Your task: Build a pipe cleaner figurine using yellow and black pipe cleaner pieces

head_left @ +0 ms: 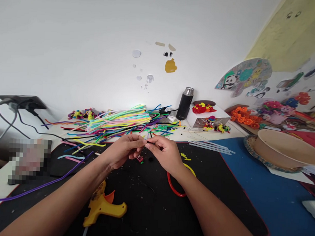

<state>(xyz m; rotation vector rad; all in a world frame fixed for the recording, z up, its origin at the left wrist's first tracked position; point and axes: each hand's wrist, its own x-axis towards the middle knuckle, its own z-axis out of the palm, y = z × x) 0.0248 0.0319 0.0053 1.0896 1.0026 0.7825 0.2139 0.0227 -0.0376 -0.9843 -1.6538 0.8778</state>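
Observation:
My left hand and my right hand meet above the black mat, fingertips almost touching. Between them is a short black piece, pinched by thumb and index finger on both sides; it looks like a bit of pipe cleaner. Just under the left fingers lies a small red and green item. Small yellow pieces rest right of my right hand. A red and yellow ring lies partly behind my right forearm.
A yellow glue gun lies near the left forearm. Bundled pipe cleaners fill the table's back. Behind right stand a black thermos and a white box; clear sticks and a bowl are at right.

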